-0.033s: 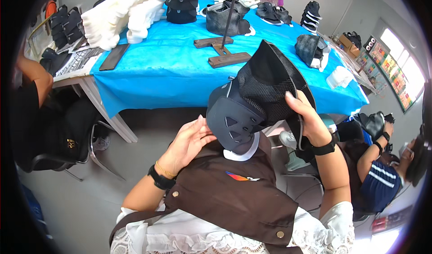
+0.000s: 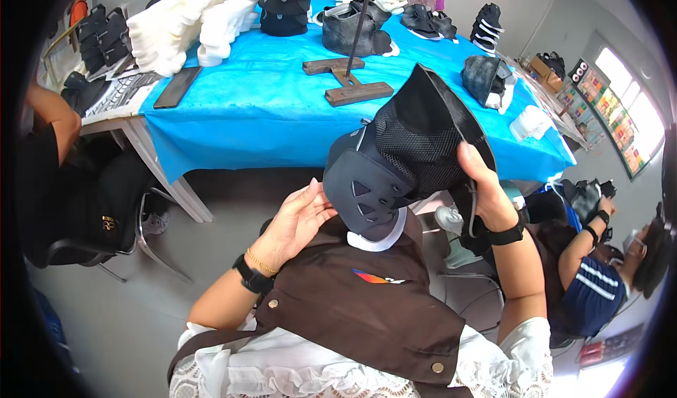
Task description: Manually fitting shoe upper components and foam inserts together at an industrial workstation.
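In front of my chest is a black mesh mask-like headpiece (image 2: 398, 140) with a flaring black rim. Joined to its left is a dark grey padded shell (image 2: 356, 179) with triangular cut-outs. White edging (image 2: 377, 241) curves along the shell's bottom. My right hand (image 2: 486, 186) grips the rim, thumb on the near side; the other fingers are partly hidden behind it. At the shell's lower left edge, my left hand (image 2: 296, 218) is open, palm turned inward. Its fingertips touch the shell and are partly covered by it; the thumb stands apart.
Beyond is a blue-covered table (image 2: 240, 130) with a wooden stand (image 2: 360, 93) carrying an upright rod. White foam pieces (image 2: 176, 31), stacked black parts (image 2: 285, 6) and dark mesh headpieces (image 2: 486, 77) lie around it. A co-worker (image 2: 596, 278) sits at right, another person (image 2: 53, 123) at left.
My right hand and the headpiece have shifted very slightly right. My left hand keeps nearly the same place. At right, the co-worker's hand has moved a little.
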